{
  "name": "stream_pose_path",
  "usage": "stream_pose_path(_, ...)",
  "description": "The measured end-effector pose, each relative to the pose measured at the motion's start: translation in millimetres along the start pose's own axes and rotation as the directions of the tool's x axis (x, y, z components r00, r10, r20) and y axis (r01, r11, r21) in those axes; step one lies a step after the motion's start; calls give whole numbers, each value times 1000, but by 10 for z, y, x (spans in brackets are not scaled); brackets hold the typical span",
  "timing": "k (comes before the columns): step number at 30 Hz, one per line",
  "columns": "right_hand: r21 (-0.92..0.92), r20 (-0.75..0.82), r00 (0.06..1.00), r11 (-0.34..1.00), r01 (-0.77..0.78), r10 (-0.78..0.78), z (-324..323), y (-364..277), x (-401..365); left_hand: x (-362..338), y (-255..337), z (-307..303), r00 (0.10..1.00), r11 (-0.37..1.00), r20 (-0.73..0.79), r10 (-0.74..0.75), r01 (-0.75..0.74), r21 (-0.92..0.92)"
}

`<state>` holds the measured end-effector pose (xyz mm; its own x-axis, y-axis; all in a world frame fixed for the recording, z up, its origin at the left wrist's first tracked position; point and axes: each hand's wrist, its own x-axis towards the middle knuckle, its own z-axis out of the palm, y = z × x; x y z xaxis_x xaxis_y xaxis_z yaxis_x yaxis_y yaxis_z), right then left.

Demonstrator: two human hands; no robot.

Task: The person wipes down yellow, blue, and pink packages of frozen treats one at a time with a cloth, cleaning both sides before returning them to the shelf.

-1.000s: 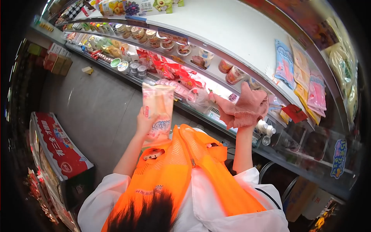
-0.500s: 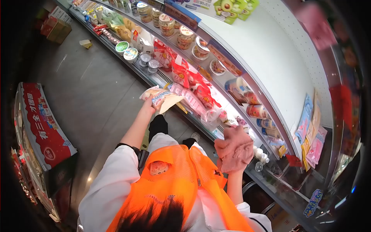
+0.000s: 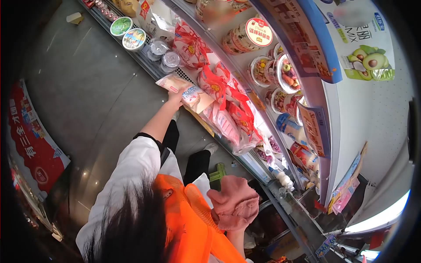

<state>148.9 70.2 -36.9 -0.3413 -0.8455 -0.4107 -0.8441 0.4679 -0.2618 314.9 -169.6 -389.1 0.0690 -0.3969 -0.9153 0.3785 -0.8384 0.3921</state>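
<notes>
My left hand (image 3: 176, 99) grips one end of a cream-coloured plastic package (image 3: 195, 97) with blue and pink print. The package is at the front edge of the lowest shelf, beside pink packages (image 3: 222, 123) and red bags (image 3: 213, 83). What it contains cannot be made out. A dusty-pink cloth (image 3: 234, 202) covers most of my right hand, which holds it low in front of the orange vest. The fingers under the cloth are largely hidden.
Clear lidded cups (image 3: 163, 52) and round tubs (image 3: 133, 39) stand farther left on the low shelf. Above it, an upper shelf holds jars (image 3: 247, 36) and price signs (image 3: 307, 39) jut out. A green object (image 3: 217, 172) lies near my feet. A red display panel (image 3: 30, 140) is at left.
My left hand has brought the package in against the lower shelf, beside the pink packages. My right hand with the cloth appears lower and farther left. The view has moved closer to the shelves.
</notes>
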Motion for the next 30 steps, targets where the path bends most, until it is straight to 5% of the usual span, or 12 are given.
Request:
stream_pose_path(4,11,-2,1000,1000,12,-12,-19,-54,54,277,-102,-124,994,973,93,-52,29,229)
stream_pose_path(9,5,-87,994,998,64,-63,-266,-66,83,-407,214,-125,999,866,36,14,-31,498)
stream_pose_path(15,37,-349,934,995,95,-77,-724,128,67,-1264,473,-269,938,726,345,32,-259,637)
stream_pose_path(20,80,-582,813,996,45,10,-1080,712,-332,-2532,541,91,736,387,674,-66,-604,697)
stream_pose_path(23,87,-699,709,995,-44,92,-1276,1240,-775,-3362,310,601,551,0,811,-196,-827,562)
stream_pose_path(24,89,-730,673,993,-81,121,-1337,1447,-939,-3590,177,807,402,-59,881,-251,-914,400)
stream_pose_path(26,104,-780,602,984,-144,170,-1441,1907,-1249,-4355,-102,1313,354,-252,826,-438,-931,266)
stream_pose_path(30,121,-835,506,970,-213,215,-1572,2777,-1767,-5298,-1004,2221,155,371,825,-543,-838,401)
